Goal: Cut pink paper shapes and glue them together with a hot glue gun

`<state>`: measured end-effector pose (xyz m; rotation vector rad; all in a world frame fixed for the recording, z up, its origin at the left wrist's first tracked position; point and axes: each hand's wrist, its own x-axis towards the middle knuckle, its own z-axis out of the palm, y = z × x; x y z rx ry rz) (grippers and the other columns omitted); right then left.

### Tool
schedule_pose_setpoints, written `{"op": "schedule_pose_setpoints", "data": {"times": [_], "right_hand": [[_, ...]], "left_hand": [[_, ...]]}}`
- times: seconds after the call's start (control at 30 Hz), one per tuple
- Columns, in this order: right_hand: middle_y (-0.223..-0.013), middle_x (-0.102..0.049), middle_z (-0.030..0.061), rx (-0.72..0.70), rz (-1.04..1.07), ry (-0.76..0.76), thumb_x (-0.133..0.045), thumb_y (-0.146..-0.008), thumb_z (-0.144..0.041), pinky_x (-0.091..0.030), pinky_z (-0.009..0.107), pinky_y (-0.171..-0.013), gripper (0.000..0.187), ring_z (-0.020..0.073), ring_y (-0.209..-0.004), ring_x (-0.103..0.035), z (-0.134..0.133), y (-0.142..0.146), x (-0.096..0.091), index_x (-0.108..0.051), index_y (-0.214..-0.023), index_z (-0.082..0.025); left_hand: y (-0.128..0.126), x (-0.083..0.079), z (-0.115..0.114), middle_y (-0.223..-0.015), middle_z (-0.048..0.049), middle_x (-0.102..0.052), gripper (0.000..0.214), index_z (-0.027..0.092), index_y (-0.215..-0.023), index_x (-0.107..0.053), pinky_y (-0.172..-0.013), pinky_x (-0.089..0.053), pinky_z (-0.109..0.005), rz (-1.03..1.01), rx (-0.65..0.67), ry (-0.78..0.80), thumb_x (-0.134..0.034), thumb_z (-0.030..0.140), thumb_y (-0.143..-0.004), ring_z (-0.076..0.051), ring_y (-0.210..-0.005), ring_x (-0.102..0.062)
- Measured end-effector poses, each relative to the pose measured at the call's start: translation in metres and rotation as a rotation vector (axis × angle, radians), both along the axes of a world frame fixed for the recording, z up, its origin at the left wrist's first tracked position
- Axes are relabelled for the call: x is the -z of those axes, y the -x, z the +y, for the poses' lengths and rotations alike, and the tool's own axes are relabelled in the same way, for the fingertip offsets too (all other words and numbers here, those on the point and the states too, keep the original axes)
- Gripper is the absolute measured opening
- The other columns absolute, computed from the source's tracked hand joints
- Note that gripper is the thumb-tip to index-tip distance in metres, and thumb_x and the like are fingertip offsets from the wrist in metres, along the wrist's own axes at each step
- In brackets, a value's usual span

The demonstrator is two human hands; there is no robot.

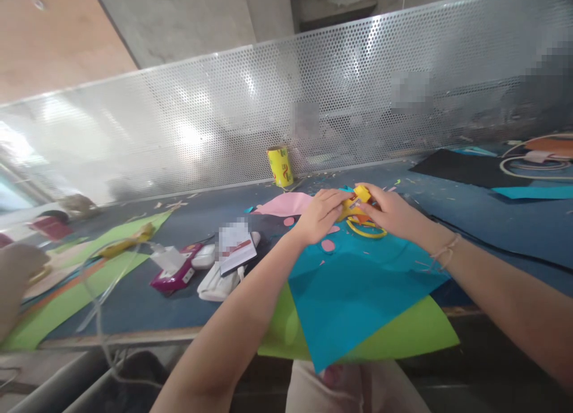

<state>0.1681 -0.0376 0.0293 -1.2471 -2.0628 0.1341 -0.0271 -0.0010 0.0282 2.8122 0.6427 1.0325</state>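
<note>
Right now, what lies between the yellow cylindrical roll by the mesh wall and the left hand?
Head view: a pink paper sheet lies flat between yellow cylindrical roll and left hand, which grips a yellow piece.

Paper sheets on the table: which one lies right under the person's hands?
The teal sheet, lying on a lime-green sheet, beneath the left hand and right hand, which hold a yellow piece. The pink sheet lies beyond them.
</note>
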Motion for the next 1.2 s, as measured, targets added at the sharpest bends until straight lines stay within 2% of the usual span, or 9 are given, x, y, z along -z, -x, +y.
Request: {"op": "schedule_pose_setpoints", "data": {"times": [0.2,0.37,0.57,0.9,1.07,1.2], "right_hand": [[-0.103,-0.064,0.0122,0.037,-0.09,-0.048,-0.043,-0.084,-0.038,-0.046,0.033,-0.069,0.046,0.0243,-0.085,-0.062,0.0,-0.001,0.003,-0.043,-0.125,-0.018],[-0.095,-0.066,0.0094,0.016,-0.162,-0.049,-0.045,-0.083,-0.037,-0.044,0.03,-0.062,0.041,0.0224,-0.078,-0.062,-0.003,-0.003,-0.003,-0.047,-0.121,-0.02],[-0.084,-0.067,0.0065,0.025,-0.132,-0.048,-0.046,-0.083,-0.036,-0.04,0.026,-0.055,0.033,0.0193,-0.068,-0.061,-0.007,-0.003,-0.009,-0.052,-0.111,-0.021],[-0.083,-0.067,0.0064,0.062,-0.016,-0.033,-0.052,-0.08,-0.038,-0.041,0.028,-0.058,0.029,0.023,-0.075,-0.062,-0.006,-0.007,-0.01,-0.055,-0.103,-0.022],[-0.081,-0.067,0.0062,0.1,-0.058,-0.029,-0.052,-0.08,-0.038,-0.04,0.027,-0.056,0.028,0.0231,-0.073,-0.062,-0.003,-0.006,-0.008,-0.055,-0.102,-0.022],[-0.08,-0.067,0.006,0.12,-0.104,-0.028,-0.051,-0.08,-0.039,-0.039,0.027,-0.054,0.027,0.0221,-0.07,-0.062,0.002,-0.007,-0.006,-0.055,-0.1,-0.021]], "left_hand": [[0.007,-0.003,0.003,-0.124,-0.0075,-0.053,0.04,0.019,-0.121,-0.048,-0.096,-0.033,-0.039,0.129,-0.005,-0.153,-0.027,0.019,-0.086,-0.018,-0.113,-0.046],[0.008,-0.006,0.002,-0.125,-0.0066,-0.052,0.041,0.021,-0.119,-0.05,-0.095,-0.035,-0.041,0.249,-0.104,-0.28,-0.034,0.016,-0.082,-0.021,-0.113,-0.043],[0.005,-0.004,0.001,-0.127,-0.0059,-0.05,0.042,0.023,-0.119,-0.049,-0.092,-0.037,-0.041,0.265,-0.178,-0.36,-0.036,0.011,-0.081,-0.022,-0.115,-0.04],[0.001,0.002,0.01,-0.131,-0.0056,-0.047,0.046,0.024,-0.124,-0.043,-0.094,-0.036,-0.042,0.229,-0.159,-0.36,-0.035,0.009,-0.082,-0.021,-0.115,-0.038],[0.0,0.006,0.011,-0.131,-0.0062,-0.046,0.048,0.026,-0.126,-0.041,-0.091,-0.037,-0.043,0.253,-0.215,-0.328,-0.035,0.009,-0.081,-0.022,-0.114,-0.038],[-0.002,0.011,0.013,-0.123,-0.007,-0.05,0.047,0.026,-0.127,-0.04,-0.09,-0.037,-0.042,0.258,-0.244,-0.305,-0.037,0.012,-0.083,-0.022,-0.11,-0.04]]}}
